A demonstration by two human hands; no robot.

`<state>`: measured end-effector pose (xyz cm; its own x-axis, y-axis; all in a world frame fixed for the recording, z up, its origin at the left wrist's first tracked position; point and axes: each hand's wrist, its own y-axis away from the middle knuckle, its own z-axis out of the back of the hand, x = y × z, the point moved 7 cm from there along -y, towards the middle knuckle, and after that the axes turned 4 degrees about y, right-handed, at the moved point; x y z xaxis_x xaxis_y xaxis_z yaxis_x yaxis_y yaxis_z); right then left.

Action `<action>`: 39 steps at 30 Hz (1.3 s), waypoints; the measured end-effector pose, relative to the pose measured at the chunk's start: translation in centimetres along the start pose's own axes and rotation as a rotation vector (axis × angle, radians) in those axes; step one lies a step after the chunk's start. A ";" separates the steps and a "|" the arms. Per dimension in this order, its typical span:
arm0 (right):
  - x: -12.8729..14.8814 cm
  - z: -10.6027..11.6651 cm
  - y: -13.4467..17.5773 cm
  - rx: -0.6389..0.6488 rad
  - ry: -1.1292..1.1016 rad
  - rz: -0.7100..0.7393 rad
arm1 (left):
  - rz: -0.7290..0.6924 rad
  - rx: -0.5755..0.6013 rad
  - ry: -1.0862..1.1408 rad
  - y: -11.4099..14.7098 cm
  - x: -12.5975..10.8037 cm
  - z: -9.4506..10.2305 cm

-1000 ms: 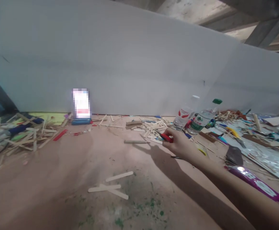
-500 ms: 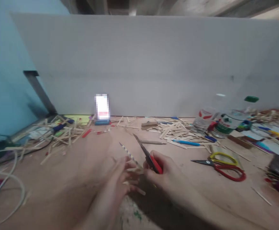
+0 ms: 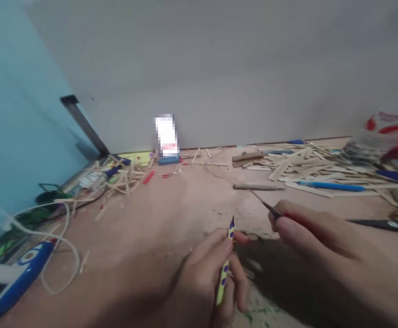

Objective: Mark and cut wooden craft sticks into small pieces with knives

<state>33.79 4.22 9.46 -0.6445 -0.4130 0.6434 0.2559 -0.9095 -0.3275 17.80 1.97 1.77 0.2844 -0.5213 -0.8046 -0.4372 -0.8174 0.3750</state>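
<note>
My left hand [image 3: 209,269] is closed on a slim yellow pencil [image 3: 223,279] with purple spots, its dark tip pointing up and away from me. Right of it, my right hand [image 3: 308,241] grips a knife [image 3: 270,209]. The narrow dark blade shows nearly edge-on, pointing up to the left and apart from the pencil; the fingers hide its handle. Dark crumbs [image 3: 219,212] lie on the table just beyond the pencil tip. Farther back rests a thin brown tool [image 3: 257,187] with a pointed end.
Loose wooden sticks [image 3: 301,166] are heaped at the back right near a blue pen-like tool [image 3: 332,186], a clear bottle [image 3: 366,143] and scissors [image 3: 386,224]. A lit phone [image 3: 167,135] leans on the board. At left are more sticks [image 3: 126,180], a white cable [image 3: 72,243] and a blue-and-white device [image 3: 21,282].
My view has turned right-side things outward and come closer. My hands have moved apart; the knife has drawn off to the right, and the pencil now stands more upright in my left hand.
</note>
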 end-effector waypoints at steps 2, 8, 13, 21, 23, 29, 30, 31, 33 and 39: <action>-0.1 -0.4 0.5 0.053 0.073 0.012 | 0.043 -0.019 0.022 0.6 -0.2 -0.1; 0.4 -2.3 1.7 0.117 0.168 0.113 | 0.125 -0.115 0.118 1.8 -0.5 -0.4; 0.8 -2.3 1.6 0.056 0.225 0.261 | 0.202 -0.137 0.148 1.9 0.6 -0.5; 0.7 -2.1 1.8 0.012 0.224 0.248 | 0.207 -0.143 0.094 2.3 0.5 -0.4; 0.7 -2.2 1.8 0.033 0.220 0.255 | 0.205 -0.134 0.077 2.3 0.4 -0.5; 1.2 -1.4 1.7 -0.013 0.262 0.312 | 0.175 -0.099 0.013 2.2 0.6 -0.5; 1.3 -1.3 1.6 -0.021 0.269 0.319 | 0.178 -0.103 0.010 2.3 0.8 -0.4; 1.3 -1.2 1.6 -0.028 0.278 0.322 | 0.181 -0.110 0.010 2.3 0.9 -0.4; 1.1 -1.3 1.6 -0.025 0.298 0.315 | 0.187 -0.117 0.014 2.4 1.1 -0.3; 0.5 -1.7 1.6 0.052 0.273 0.288 | 0.155 -0.116 0.047 2.4 1.1 -0.5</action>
<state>32.64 2.60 8.04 -0.7069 -0.6305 0.3206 0.4859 -0.7622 -0.4277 17.54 -0.71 1.99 0.2620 -0.6522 -0.7114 -0.3789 -0.7474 0.5456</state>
